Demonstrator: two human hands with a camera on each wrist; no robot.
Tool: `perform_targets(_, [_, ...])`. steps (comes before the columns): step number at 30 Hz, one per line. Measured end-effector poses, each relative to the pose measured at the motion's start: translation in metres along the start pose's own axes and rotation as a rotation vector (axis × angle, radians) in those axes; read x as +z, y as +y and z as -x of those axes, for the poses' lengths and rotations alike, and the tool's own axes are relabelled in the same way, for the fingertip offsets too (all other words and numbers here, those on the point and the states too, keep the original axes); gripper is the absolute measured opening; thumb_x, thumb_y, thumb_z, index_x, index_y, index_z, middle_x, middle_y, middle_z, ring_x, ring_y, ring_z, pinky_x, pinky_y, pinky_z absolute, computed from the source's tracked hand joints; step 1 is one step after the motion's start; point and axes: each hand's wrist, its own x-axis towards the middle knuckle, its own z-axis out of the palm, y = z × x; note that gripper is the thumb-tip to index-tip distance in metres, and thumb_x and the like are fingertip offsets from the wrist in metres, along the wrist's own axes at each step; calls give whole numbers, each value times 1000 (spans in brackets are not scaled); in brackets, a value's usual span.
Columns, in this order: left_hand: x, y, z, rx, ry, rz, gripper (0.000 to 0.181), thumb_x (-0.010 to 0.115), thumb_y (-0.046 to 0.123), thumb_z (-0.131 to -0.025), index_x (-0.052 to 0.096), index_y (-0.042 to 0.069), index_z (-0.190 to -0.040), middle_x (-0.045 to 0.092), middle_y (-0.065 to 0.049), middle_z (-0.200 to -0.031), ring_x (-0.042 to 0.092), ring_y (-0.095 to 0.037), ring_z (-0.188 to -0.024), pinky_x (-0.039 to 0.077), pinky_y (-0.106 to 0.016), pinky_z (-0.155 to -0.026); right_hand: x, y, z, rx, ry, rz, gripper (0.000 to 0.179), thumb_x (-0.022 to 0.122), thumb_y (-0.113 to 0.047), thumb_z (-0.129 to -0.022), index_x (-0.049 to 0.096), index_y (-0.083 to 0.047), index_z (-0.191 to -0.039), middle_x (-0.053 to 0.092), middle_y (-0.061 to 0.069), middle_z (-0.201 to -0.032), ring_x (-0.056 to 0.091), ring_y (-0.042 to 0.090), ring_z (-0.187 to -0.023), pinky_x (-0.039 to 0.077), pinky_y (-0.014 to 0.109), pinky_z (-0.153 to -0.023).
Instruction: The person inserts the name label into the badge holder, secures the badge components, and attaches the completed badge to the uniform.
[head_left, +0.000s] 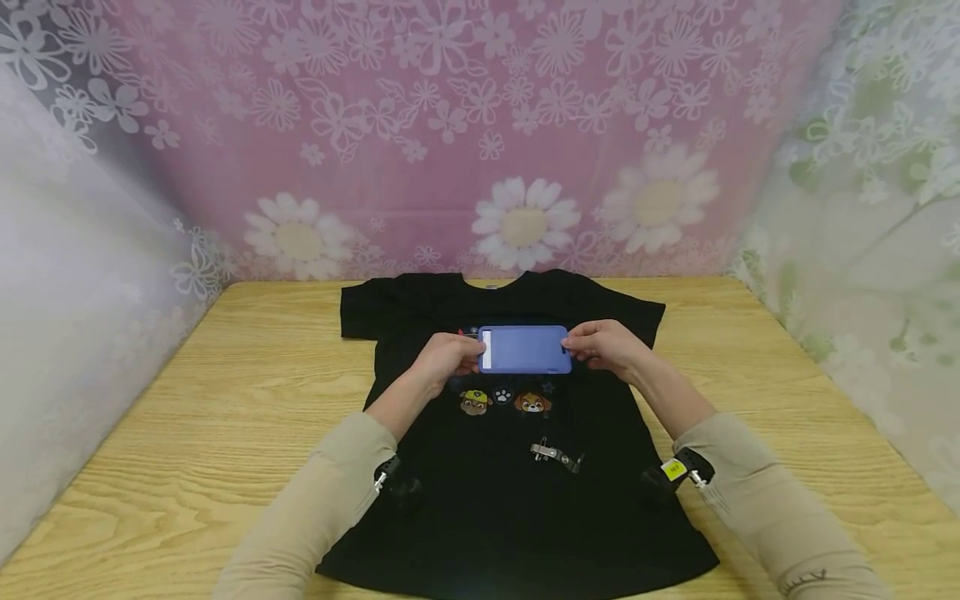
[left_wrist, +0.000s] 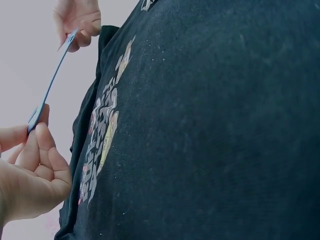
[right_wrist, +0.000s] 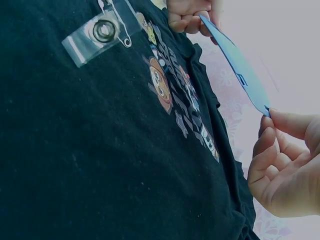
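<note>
Above a black T-shirt [head_left: 517,467] spread on the worktop [head_left: 225,400], both hands pinch a blue badge holder [head_left: 525,349], left hand [head_left: 447,358] and right hand [head_left: 603,346] at opposite short ends. A clip strap [head_left: 557,456], probably its fastener, lies nearby. Such light fingertip grips risk dropping the holder.

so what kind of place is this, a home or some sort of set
Probably a staged recording booth rather than a lived-in room: floral cloth hangs as a backdrop on three sides of a bare wooden table, and only a black t-shirt, a clip and a blue card holder are laid out.
</note>
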Motion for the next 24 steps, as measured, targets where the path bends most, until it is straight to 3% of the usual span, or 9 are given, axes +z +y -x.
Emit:
perform_targets(12, [4,1,0,11,-3,19,24,59,10,-87,66,-9,-100,60,-2,-66,55,-12,-58,45,-30,-66,7,-5,0,-13,62,30,10,66,-13,-85,64,-3,-84,58,-3,-67,52,13,-66,40,26,-59])
perform_targets(16, [5,-2,-2,-12,-15,29,24,60,10,-88,66,-10,-98,58,-2,-63,55,-11,-57,43,-27,-63,7,-4,-1,-3,87,54,12,67,-12,-84,67,-1,-85,59,-3,-66,52,12,-63,43,26,-59])
perform_targets(24, [5,0,-6,-22,-40,42,23,59,11,-88,65,-10,-97,59,-2,-64,55,-13,-60,42,-27,-64,-1,-7,-3,18,46,43,18,65,-15,-87,65,1,-93,58,-1,-68,53,14,-68,44,28,-64])
